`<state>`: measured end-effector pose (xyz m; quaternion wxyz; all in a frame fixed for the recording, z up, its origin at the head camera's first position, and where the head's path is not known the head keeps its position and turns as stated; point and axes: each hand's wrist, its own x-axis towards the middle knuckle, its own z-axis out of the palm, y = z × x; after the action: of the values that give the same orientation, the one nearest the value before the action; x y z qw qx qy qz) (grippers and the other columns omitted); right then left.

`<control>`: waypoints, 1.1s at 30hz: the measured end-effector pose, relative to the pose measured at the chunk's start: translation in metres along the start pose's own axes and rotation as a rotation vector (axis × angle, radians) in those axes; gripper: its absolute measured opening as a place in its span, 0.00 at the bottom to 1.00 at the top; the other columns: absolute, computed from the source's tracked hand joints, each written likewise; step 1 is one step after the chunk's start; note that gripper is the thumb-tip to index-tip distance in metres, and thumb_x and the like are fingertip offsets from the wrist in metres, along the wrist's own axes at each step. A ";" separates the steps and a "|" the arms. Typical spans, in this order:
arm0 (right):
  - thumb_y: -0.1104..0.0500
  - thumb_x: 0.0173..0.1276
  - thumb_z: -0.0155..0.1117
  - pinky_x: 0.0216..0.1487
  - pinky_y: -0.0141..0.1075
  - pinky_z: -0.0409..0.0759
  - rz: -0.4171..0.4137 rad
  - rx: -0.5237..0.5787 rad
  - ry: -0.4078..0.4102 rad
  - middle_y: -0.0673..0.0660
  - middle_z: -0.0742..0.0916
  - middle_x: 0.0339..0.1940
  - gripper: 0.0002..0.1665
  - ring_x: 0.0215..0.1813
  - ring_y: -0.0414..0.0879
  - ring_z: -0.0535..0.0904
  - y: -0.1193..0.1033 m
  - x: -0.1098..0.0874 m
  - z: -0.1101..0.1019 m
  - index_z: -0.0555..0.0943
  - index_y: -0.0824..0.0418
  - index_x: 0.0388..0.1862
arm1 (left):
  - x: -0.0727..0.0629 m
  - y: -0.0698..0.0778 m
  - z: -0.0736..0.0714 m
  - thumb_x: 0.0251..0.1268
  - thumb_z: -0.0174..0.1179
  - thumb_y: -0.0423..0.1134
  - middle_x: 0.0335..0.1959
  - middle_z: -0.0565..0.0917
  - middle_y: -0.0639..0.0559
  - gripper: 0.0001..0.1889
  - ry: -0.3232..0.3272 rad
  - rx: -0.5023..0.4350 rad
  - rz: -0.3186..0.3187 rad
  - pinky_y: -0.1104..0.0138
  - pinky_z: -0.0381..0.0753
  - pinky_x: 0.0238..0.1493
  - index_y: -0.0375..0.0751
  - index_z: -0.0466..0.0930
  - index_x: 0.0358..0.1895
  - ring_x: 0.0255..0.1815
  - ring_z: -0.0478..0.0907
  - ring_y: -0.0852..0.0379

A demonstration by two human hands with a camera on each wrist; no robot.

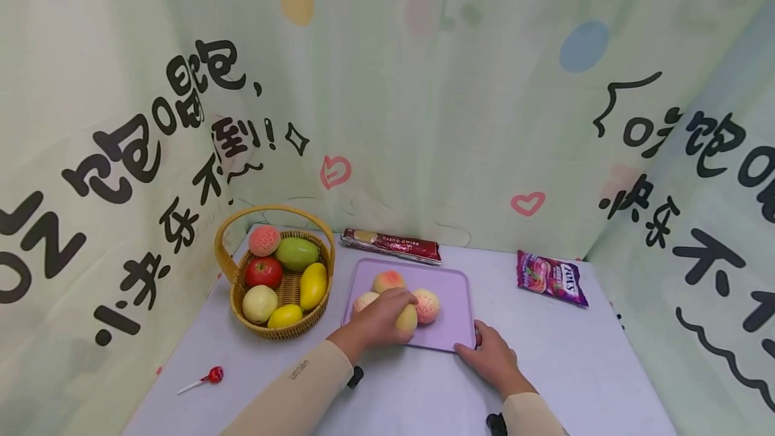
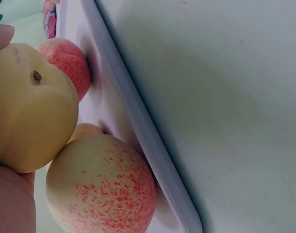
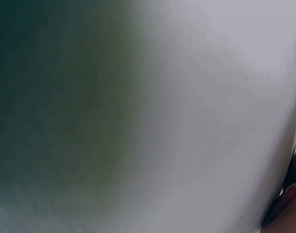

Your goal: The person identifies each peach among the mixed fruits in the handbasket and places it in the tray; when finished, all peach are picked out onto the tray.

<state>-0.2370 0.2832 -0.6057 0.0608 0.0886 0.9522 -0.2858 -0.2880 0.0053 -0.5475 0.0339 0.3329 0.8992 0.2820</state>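
My left hand [image 1: 383, 318] holds a yellow peach [image 2: 34, 109] between thumb and fingers, over the near part of a lilac tray [image 1: 457, 288]. Around it on the tray are a red-speckled peach [image 1: 426, 306], an orange-blushed peach [image 1: 388, 280] at the back, and another speckled peach [image 2: 102, 187], partly hidden by the hand in the head view. My right hand [image 1: 492, 356] grips the tray's near right corner, thumb at the front rim and fingers along the right side. Only fingertips of that hand show at the edge of the right wrist view, which is mostly blurred white.
Left of the tray stands a wicker basket [image 1: 281, 333] with a tall handle, holding several fruits. A dark red snack packet [image 1: 393, 245] lies behind the tray. A purple snack bag [image 1: 549, 278] lies at the right, a red lollipop [image 1: 214, 375] at front left. Printed curtains [image 1: 387, 99] enclose the table.
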 end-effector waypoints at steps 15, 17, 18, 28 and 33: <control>0.36 0.61 0.73 0.50 0.56 0.71 0.020 -0.002 -0.017 0.57 0.82 0.43 0.54 0.48 0.53 0.75 -0.002 -0.001 -0.001 0.68 0.70 0.74 | 0.005 0.002 0.011 0.55 0.78 0.47 0.64 0.77 0.55 0.33 -0.027 0.040 -0.017 0.63 0.75 0.69 0.50 0.76 0.64 0.68 0.72 0.58; 0.37 0.61 0.73 0.50 0.56 0.71 0.020 -0.001 -0.017 0.57 0.82 0.43 0.54 0.48 0.53 0.75 -0.002 -0.001 -0.001 0.68 0.70 0.74 | 0.005 0.000 0.012 0.53 0.78 0.48 0.62 0.78 0.55 0.33 -0.017 0.051 0.001 0.64 0.75 0.68 0.49 0.76 0.63 0.66 0.73 0.58; 0.37 0.61 0.74 0.50 0.56 0.71 0.020 0.000 -0.017 0.57 0.82 0.43 0.54 0.48 0.53 0.75 -0.002 -0.001 -0.001 0.68 0.70 0.74 | 0.005 -0.001 0.013 0.52 0.79 0.48 0.60 0.78 0.56 0.32 -0.011 0.060 0.013 0.65 0.76 0.66 0.49 0.77 0.62 0.64 0.73 0.59; 0.37 0.61 0.74 0.50 0.56 0.71 0.028 -0.002 -0.018 0.56 0.82 0.42 0.54 0.47 0.53 0.75 -0.002 -0.001 -0.001 0.68 0.70 0.74 | 0.002 -0.002 0.020 0.48 0.81 0.49 0.53 0.77 0.57 0.30 -0.008 0.123 0.060 0.68 0.78 0.58 0.49 0.79 0.55 0.56 0.72 0.60; 0.37 0.61 0.73 0.49 0.55 0.71 0.018 0.002 -0.016 0.56 0.82 0.41 0.53 0.46 0.52 0.75 -0.001 -0.001 -0.002 0.69 0.69 0.73 | 0.000 -0.001 0.018 0.50 0.80 0.50 0.53 0.77 0.57 0.30 -0.006 0.115 0.054 0.68 0.78 0.59 0.50 0.79 0.56 0.55 0.72 0.61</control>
<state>-0.2368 0.2832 -0.6035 0.0708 0.0948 0.9506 -0.2872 -0.2841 0.0139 -0.5630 0.0098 0.3595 0.9044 0.2296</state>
